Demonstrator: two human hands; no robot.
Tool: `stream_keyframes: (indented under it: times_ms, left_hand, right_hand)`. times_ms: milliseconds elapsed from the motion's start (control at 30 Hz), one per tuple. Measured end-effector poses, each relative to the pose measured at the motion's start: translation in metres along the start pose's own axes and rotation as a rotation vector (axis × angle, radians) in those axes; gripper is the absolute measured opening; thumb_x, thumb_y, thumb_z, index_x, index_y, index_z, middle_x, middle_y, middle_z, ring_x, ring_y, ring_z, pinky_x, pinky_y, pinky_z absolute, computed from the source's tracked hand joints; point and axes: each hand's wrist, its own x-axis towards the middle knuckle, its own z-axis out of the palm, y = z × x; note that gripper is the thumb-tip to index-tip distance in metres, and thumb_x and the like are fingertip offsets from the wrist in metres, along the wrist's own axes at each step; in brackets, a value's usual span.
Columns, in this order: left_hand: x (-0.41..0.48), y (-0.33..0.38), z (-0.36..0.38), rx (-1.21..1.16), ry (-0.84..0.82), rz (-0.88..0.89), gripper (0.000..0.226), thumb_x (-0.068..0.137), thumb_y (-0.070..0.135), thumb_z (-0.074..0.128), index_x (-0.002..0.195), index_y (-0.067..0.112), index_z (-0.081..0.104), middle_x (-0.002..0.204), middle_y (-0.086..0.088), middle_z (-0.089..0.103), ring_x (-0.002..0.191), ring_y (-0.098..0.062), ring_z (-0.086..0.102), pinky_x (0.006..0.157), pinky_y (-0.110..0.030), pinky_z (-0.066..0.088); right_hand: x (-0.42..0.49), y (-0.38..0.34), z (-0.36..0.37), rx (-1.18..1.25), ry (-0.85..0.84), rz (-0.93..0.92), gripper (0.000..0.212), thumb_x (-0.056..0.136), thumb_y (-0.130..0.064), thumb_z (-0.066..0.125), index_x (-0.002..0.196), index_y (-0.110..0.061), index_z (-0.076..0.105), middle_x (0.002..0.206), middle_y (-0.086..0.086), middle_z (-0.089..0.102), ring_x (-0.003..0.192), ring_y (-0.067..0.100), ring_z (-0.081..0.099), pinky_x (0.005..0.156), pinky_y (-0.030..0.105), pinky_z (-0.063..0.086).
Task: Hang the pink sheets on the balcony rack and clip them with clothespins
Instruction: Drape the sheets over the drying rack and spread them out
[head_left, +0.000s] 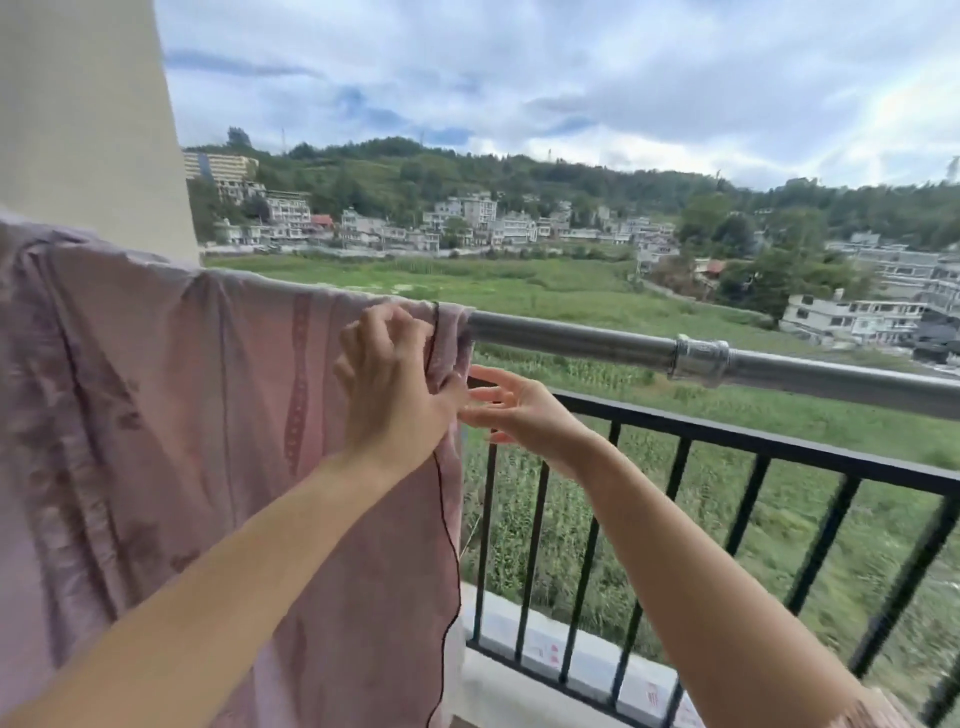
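Where the sheet (208, 415) ends on the pole (597, 345), the left hand (387, 384) is pressed against its right edge, fingers curled and bunching the cloth just under the pole. That pink sheet is draped over the pole's left part and hangs down in front of the railing (753, 452), with a dark-trimmed hem running down its right side. A thin pale thread trails off that hem lower down.

Just beside it, the right hand (511, 410) is spread, palm turned toward the left one, fingers loosely extended; its fingertips (480, 397) come up to the left hand's heel and the sheet's edge, and I cannot tell whether they pinch anything there.

To the right of the sheet the pole is bare, with a band of shiny tape (698, 358) wrapped around it near the right. Below the pole stands the black barred railing on a pale ledge (587, 660). A cream pillar (88, 119) rises at the left behind the sheet.
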Motion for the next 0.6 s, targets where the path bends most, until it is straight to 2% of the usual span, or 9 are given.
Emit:
stream_keyframes:
  times_ms: [67,133,200,267,333,433,500,567,600]
  left_hand:
    - [0.003,0.0,-0.009,-0.097,-0.046,-0.058,0.016,0.077,0.021,0.064,0.081,0.025,0.049,0.083,0.008,0.05,0.078,-0.011,0.046,0.063,-0.014,0.034]
    - [0.004,0.003,-0.018,-0.169,-0.062,-0.121,0.018,0.082,0.016,0.059,0.08,0.031,0.051,0.068,0.014,0.054,0.059,-0.003,0.05,0.049,-0.012,0.034]
    - [0.004,0.011,-0.024,-0.16,-0.036,-0.144,0.019,0.085,0.013,0.056,0.084,0.032,0.055,0.068,0.014,0.058,0.059,-0.004,0.052,0.054,-0.021,0.04]
    - [0.005,0.023,-0.029,-0.175,-0.001,-0.183,0.021,0.085,0.007,0.053,0.09,0.025,0.062,0.074,0.007,0.062,0.063,-0.011,0.053,0.06,-0.031,0.043]
    - [0.009,0.041,-0.033,-0.198,0.034,-0.227,0.027,0.085,0.002,0.05,0.091,0.02,0.068,0.083,0.001,0.067,0.074,-0.014,0.058,0.069,-0.033,0.047]
    - [0.014,0.08,-0.036,-0.14,0.056,-0.255,0.032,0.085,0.001,0.051,0.095,0.021,0.073,0.09,0.004,0.07,0.081,-0.011,0.063,0.069,-0.019,0.048]
    - [0.012,0.116,-0.03,-0.06,0.067,-0.203,0.032,0.085,0.001,0.053,0.1,0.019,0.074,0.088,0.01,0.067,0.078,-0.007,0.061,0.065,-0.008,0.043]
    - [0.008,0.157,-0.021,0.009,0.109,-0.132,0.03,0.086,0.003,0.054,0.1,0.019,0.074,0.087,0.014,0.063,0.081,-0.004,0.058,0.066,0.002,0.037]
    - [0.007,0.178,-0.016,0.033,0.129,-0.087,0.029,0.086,0.004,0.054,0.098,0.02,0.075,0.086,0.016,0.062,0.081,-0.002,0.056,0.067,0.005,0.035]
  right_hand:
    - [0.012,-0.003,0.006,0.068,-0.068,-0.038,0.063,0.083,-0.024,0.072,0.139,-0.024,0.044,0.123,0.001,0.062,0.106,0.013,0.063,0.086,0.028,0.049]
    - [0.021,-0.005,0.012,0.155,-0.127,-0.071,0.041,0.089,-0.02,0.065,0.128,-0.014,0.056,0.117,0.009,0.067,0.1,0.018,0.066,0.085,0.032,0.049]
    - [0.024,-0.007,0.016,0.268,-0.116,-0.105,0.025,0.094,-0.019,0.057,0.116,-0.007,0.063,0.111,0.014,0.069,0.089,0.017,0.066,0.075,0.027,0.051]
    - [0.023,-0.007,0.009,0.32,-0.056,-0.145,0.021,0.098,-0.02,0.051,0.109,-0.009,0.066,0.102,0.01,0.07,0.082,0.013,0.066,0.067,0.022,0.053]
    - [0.02,-0.003,-0.011,0.316,0.017,-0.176,0.021,0.098,-0.022,0.051,0.104,-0.012,0.067,0.098,0.007,0.071,0.083,0.014,0.067,0.072,0.03,0.055]
    - [0.011,0.011,-0.057,0.205,0.106,-0.183,0.024,0.097,-0.031,0.05,0.108,-0.015,0.065,0.111,0.008,0.067,0.105,0.024,0.062,0.094,0.044,0.049]
    - [-0.002,0.02,-0.087,0.113,0.16,-0.296,0.033,0.099,-0.033,0.045,0.12,-0.011,0.058,0.12,0.009,0.063,0.112,0.018,0.058,0.099,0.036,0.046]
    - [-0.018,0.026,-0.112,0.123,0.197,-0.425,0.033,0.096,-0.034,0.048,0.114,-0.009,0.059,0.106,0.001,0.065,0.091,-0.002,0.06,0.08,0.015,0.049]
    - [-0.027,0.028,-0.123,0.133,0.181,-0.417,0.037,0.094,-0.04,0.05,0.113,-0.01,0.059,0.103,-0.001,0.065,0.085,-0.005,0.059,0.071,0.013,0.048]
